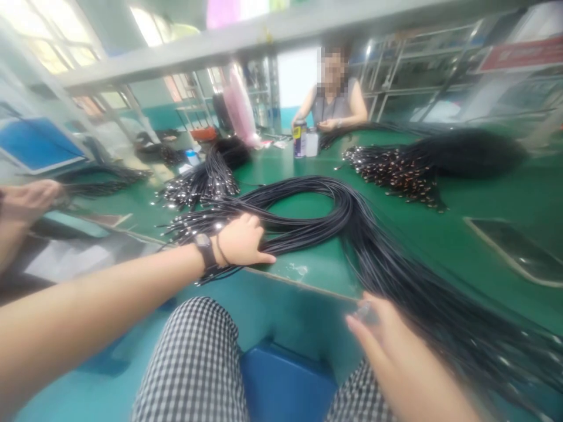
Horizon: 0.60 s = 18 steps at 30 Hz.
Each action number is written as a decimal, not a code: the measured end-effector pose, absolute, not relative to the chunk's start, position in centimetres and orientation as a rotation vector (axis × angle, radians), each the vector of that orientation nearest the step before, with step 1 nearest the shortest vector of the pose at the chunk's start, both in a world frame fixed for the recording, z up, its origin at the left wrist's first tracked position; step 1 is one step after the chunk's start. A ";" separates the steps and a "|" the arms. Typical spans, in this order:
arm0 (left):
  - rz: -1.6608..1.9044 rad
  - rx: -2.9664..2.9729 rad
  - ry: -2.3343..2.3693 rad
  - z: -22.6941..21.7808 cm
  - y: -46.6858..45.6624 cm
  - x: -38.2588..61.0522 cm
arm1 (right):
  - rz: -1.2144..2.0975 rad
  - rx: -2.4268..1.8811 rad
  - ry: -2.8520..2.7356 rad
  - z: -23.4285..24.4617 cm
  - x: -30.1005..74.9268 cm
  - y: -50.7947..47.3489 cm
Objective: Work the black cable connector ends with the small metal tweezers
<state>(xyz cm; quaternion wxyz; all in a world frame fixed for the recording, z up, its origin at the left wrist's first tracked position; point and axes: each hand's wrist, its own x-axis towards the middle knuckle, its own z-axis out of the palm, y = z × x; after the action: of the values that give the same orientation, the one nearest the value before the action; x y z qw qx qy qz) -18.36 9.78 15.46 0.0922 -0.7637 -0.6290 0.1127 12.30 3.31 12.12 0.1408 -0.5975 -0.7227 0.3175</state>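
Pressing black cable bundle onto green counter, left grip open and flat; right grip curled at a blurred cable end, closure unclear. Risk: pulling 1 lead snags connectors, tangling the loop.

I report these premises as a cable assembly workshop. I am seated at a long green-topped bench carrying large bundles of black cable with metal-tipped ends. Metal-framed shelving stands along the far side. A co-worker sits across the bench, near a spray can. Another person's hand shows at left.
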 end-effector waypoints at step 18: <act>-0.143 -2.347 -2.260 12.5 -0.9 -12.6 | 1.243 -1.286 -1.770 12.4 7.4 5.5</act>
<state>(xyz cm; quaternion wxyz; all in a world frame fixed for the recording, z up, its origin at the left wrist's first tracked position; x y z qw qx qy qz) -12.62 -0.92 12.53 -0.0599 -0.7183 -0.6918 -0.0438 7.43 5.46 12.39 0.3078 -0.4862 -0.6693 0.4701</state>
